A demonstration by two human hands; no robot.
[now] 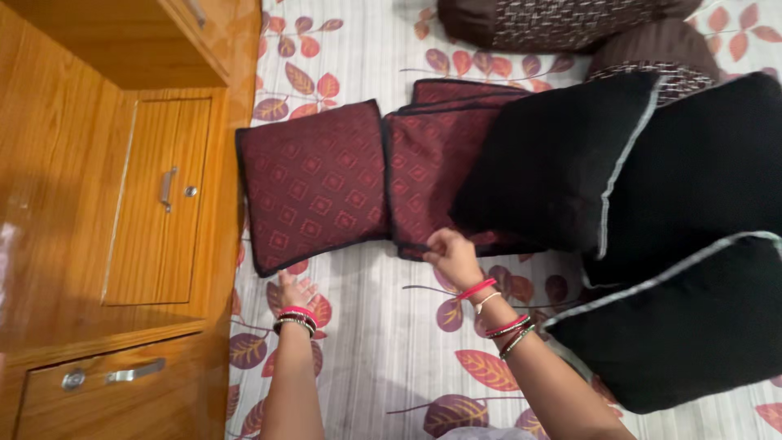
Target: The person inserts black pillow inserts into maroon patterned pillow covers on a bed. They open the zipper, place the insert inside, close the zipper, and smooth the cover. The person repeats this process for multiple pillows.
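A maroon patterned cushion with dark piping lies flat on the leaf-printed bedsheet. My left hand rests flat on the sheet just below its lower edge, fingers apart, holding nothing. To the right, a stack of flat maroon cushion covers lies beside the cushion. My right hand pinches the lower corner of that stack. Both wrists wear several bangles. A black cushion with grey piping lies over the stack's right part.
Two more black cushions lie at the right. Dark brown woven-patch pillows sit at the top. A wooden cabinet with a door and a drawer lines the left side.
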